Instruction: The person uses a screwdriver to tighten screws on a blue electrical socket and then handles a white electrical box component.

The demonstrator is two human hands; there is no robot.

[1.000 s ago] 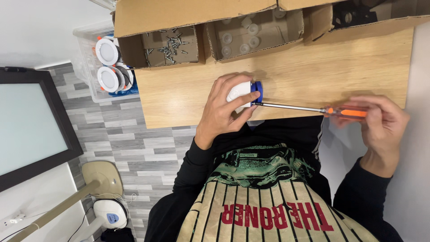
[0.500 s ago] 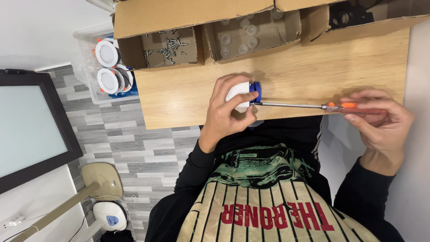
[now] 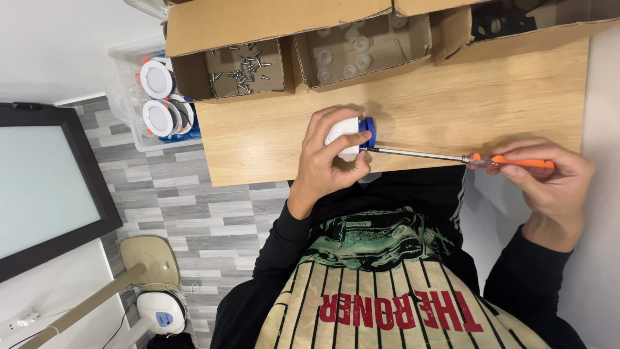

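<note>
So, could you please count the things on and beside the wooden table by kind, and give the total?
Open brown cardboard boxes: 3
Orange-handled screwdriver with a long metal shaft, in the right hand: 1
White round fitting with a blue part, in the left hand: 1
Clear plastic bin of white round fittings: 1
Total: 6

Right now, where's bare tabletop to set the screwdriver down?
Free: the light wooden tabletop between the open cardboard boxes and the orange-handled screwdriver, and the strip left of the left hand. Crowded: the back edge with boxes, and around the white-and-blue round fitting.
</note>
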